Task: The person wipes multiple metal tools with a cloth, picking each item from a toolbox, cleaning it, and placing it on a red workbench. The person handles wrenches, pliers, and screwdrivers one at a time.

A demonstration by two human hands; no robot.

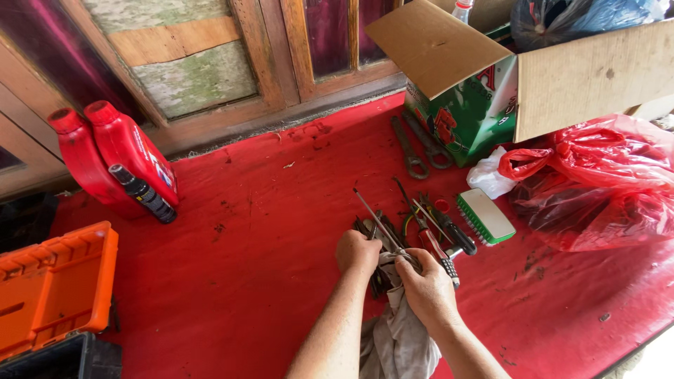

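Observation:
Both my hands meet over a pile of hand tools [421, 224] on a red surface [267, 260]. My left hand [357, 251] is closed around a long thin metal tool [373, 215] that points up and to the left. My right hand [426, 288] grips a grey rag [397, 337] bunched around the lower end of that tool. The rag hangs down between my forearms. Screwdrivers with red and black handles lie just right of my hands.
Two wrenches [418, 147] lie by an open cardboard box [491, 84]. A green-and-white brush [486, 216], white cloth and red plastic bag [597, 189] sit right. Two red oil bottles [116, 158] and a small dark bottle stand left, above an orange toolbox [53, 288].

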